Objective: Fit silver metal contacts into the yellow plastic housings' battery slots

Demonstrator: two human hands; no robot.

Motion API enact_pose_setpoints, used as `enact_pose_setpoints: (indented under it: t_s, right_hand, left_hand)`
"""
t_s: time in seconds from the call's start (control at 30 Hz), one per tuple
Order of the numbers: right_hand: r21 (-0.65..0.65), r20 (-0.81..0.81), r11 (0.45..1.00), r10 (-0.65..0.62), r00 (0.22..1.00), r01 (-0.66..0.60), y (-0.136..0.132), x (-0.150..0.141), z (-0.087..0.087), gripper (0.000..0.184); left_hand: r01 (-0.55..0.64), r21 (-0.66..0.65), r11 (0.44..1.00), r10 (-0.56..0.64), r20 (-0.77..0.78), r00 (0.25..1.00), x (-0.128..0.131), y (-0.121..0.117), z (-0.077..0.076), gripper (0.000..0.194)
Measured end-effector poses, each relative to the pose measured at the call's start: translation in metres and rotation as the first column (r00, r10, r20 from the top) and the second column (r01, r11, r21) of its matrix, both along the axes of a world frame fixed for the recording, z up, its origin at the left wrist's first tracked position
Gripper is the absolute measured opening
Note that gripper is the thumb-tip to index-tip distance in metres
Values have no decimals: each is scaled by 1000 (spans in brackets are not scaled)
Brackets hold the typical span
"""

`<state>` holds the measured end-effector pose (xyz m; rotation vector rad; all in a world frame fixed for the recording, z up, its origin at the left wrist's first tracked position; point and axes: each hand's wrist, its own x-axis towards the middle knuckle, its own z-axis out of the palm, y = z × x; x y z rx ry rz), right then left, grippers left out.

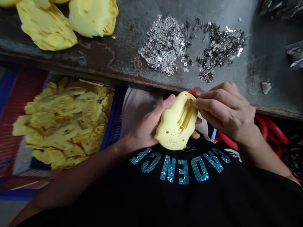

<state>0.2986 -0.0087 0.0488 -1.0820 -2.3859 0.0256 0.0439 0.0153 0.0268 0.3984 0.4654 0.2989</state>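
Yellow casing (175, 122) gripped in left hand (144, 123); right hand (224, 112) pinched at its channel, anything held unclear. Shirt (179, 188) read "CADENCE"; metal pieces (164, 45) lay on bench (130, 66).

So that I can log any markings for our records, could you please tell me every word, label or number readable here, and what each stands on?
"CADENCE" in teal sequins, upside down in this view, on the black shirt; a small white print and a small mark on the shirt are too small to read.
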Motion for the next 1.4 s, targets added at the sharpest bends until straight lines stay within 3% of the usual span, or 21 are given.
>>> enact_pose_setpoints:
  t_s: [0.17,0.3,0.47,0.7,0.8,1.0,1.13,1.23,1.4]
  right_hand:
    - [-21,-112,999,-33,993,31,-4,1,-5,25]
    - [-22,-109,999,-50,993,48,-4,0,-8,34]
    - [52,-71,999,-1,997,5,0,-5,-11,27]
    - [-97,-274,992,-101,956,77,-3,-7,-9,35]
    - [-41,-281,995,-95,955,87,-6,-8,-10,29]
    - [114,-118,992,-40,992,54,-5,-11,-15,29]
    - [198,-74,980,-12,997,27,-5,-14,-22,27]
    - [104,-199,993,-35,979,57,-8,-14,-25,33]
    - [-238,-502,971,-150,852,31,-5,-9,-11,26]
  left_hand:
    - [-38,-80,996,37,-12,999,1,2,1,69]
    - [-56,-110,992,54,-19,998,2,2,4,70]
    - [-49,-67,997,49,-1,999,4,2,-1,71]
    - [-76,-65,995,76,11,997,-3,-1,-12,71]
    - [-63,-70,996,66,32,997,-5,-1,-9,74]
    - [-75,43,996,75,9,997,-1,-5,2,70]
    - [-100,72,992,101,-1,995,-2,-7,-4,69]
    - [-93,30,995,92,30,995,-4,-5,-11,72]
    - [-149,3,989,148,60,987,-5,-6,-13,69]
